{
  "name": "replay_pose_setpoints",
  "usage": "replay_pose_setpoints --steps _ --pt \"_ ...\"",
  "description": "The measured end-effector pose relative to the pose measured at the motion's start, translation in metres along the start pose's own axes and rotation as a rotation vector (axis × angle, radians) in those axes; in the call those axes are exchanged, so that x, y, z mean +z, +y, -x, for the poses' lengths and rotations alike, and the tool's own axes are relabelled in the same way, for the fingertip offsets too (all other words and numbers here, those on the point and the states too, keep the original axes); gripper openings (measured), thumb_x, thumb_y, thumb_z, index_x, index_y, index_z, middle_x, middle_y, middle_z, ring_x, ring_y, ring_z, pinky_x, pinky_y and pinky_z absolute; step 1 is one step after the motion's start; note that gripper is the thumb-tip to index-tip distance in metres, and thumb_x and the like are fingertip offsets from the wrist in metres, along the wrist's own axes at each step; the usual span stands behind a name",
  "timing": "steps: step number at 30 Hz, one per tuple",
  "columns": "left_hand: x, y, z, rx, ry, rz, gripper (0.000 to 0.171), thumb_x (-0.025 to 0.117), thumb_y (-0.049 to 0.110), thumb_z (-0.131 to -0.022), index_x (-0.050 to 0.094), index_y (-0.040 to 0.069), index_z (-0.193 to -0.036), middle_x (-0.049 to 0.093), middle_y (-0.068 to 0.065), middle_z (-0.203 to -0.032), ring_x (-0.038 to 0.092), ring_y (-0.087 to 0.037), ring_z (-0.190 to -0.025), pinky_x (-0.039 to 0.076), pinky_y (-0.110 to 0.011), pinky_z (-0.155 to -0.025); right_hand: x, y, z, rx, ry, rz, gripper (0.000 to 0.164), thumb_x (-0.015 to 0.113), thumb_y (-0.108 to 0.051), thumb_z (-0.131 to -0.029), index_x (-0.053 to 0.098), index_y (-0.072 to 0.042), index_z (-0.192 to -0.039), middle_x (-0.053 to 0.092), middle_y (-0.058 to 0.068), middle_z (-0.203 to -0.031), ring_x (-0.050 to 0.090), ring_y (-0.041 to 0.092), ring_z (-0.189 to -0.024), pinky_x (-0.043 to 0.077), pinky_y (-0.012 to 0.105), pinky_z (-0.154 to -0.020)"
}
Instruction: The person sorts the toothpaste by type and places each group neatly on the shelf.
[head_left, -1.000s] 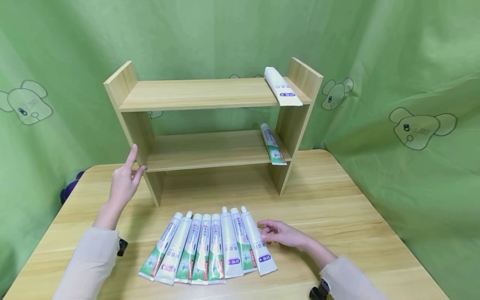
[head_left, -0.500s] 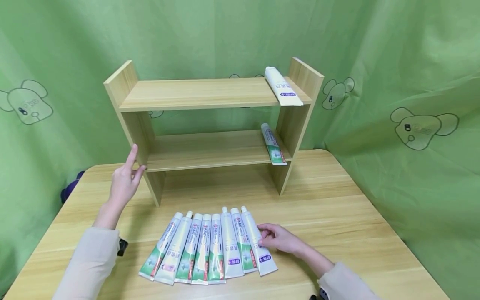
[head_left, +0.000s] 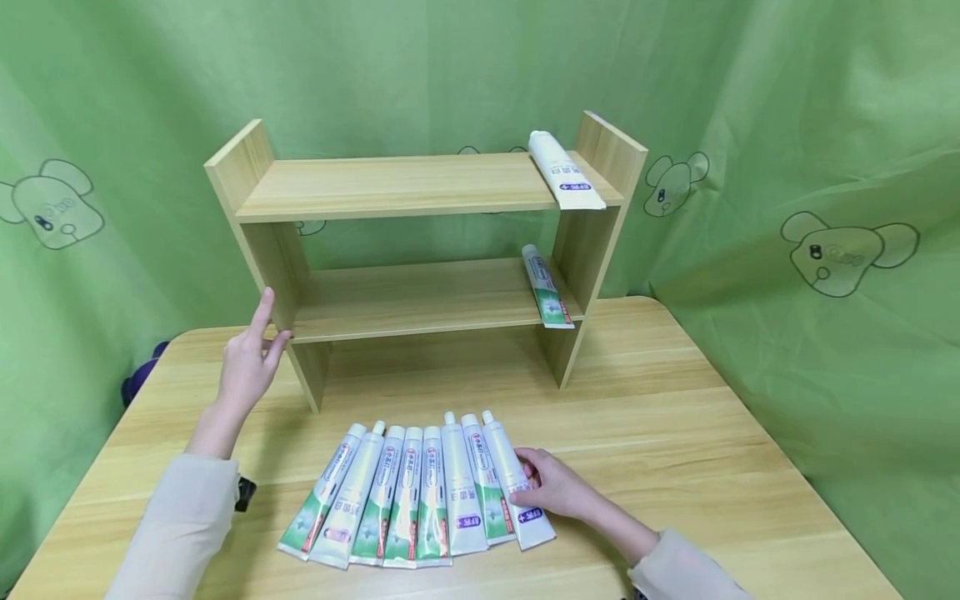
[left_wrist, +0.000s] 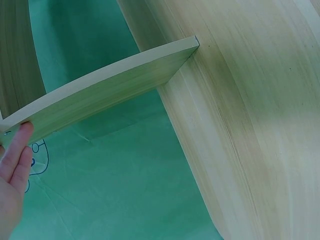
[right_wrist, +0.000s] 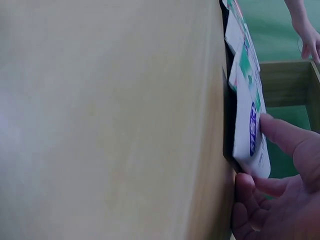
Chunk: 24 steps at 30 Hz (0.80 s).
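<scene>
My right hand (head_left: 558,487) is at the rightmost toothpaste tube (head_left: 498,454) of a row on the table. In the right wrist view, the thumb presses the face of this white toothpaste tube (right_wrist: 250,125) while curled fingers (right_wrist: 245,187) meet its side edge. It lies with its cap toward the shelf. My left hand (head_left: 247,367) rests at the wooden shelf's left side panel (head_left: 277,267), index finger straight along it. The left wrist view has straight fingers (left_wrist: 17,155) touching a shelf board (left_wrist: 105,90).
Several green-and-white and white tubes (head_left: 405,492) lie fanned beside the held one. A white tube (head_left: 562,171) sits at the right of the top board, a green-and-white tube (head_left: 546,287) at the right of the middle board. A green curtain (head_left: 750,125) hangs behind the table (head_left: 675,433).
My right hand has moved left from beside the rightmost toothpaste tube onto it, its thumb now over the tube. My left hand stays at the shelf.
</scene>
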<state>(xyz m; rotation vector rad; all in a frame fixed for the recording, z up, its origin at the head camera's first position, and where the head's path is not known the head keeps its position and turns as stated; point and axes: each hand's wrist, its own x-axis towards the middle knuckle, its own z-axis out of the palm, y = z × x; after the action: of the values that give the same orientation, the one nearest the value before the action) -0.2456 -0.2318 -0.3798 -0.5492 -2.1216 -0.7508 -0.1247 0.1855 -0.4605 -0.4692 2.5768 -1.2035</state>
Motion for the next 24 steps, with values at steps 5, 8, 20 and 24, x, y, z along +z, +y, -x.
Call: replay_pose_setpoints --steps 5,8,20,24 --pt "-0.0002 0.0008 -0.0002 -0.003 -0.004 0.001 0.083 0.062 -0.009 -0.080 0.021 0.022 -0.145 0.059 -0.033 -0.076 0.061 -0.044 -0.059 0.052 -0.051 -0.050 0.0042 -0.0051 0.0021 0.046 0.038 0.070 0.072 0.074 -0.017 -0.072 0.040 0.009 -0.130 0.051 0.006 -0.093 0.048 0.015 -0.082 0.047 0.022 -0.067" --pt "-0.0004 0.0004 0.0000 -0.006 -0.008 0.001 0.083 0.062 -0.008 -0.080 0.021 0.024 -0.145 0.059 -0.033 -0.076 0.061 -0.044 -0.059 0.053 -0.051 -0.050 0.0057 -0.0062 0.0019 0.066 0.043 0.089 0.072 0.073 -0.017 -0.072 0.039 0.007 -0.131 0.053 0.008 -0.097 0.049 0.016 -0.083 0.049 0.027 -0.069" --pt "0.0001 0.0005 0.0011 0.010 0.009 -0.001 0.086 0.062 -0.011 -0.079 0.020 0.025 -0.146 0.059 -0.036 -0.083 0.061 -0.044 -0.058 0.052 -0.051 -0.049 0.0064 -0.0088 0.0042 0.105 0.064 0.123 0.071 0.071 -0.015 -0.073 0.038 0.001 -0.134 0.054 0.012 -0.102 0.051 0.015 -0.077 0.049 0.024 -0.056" --pt "0.0003 0.0013 0.0005 0.012 0.006 -0.001 0.087 0.061 -0.011 -0.079 0.019 0.026 -0.146 0.058 -0.036 -0.080 0.061 -0.044 -0.058 0.052 -0.051 -0.049 0.0056 -0.0085 0.0043 0.090 0.060 0.102 0.071 0.070 -0.013 -0.073 0.037 0.000 -0.134 0.056 0.012 -0.099 0.053 0.014 -0.073 0.049 0.023 -0.053"
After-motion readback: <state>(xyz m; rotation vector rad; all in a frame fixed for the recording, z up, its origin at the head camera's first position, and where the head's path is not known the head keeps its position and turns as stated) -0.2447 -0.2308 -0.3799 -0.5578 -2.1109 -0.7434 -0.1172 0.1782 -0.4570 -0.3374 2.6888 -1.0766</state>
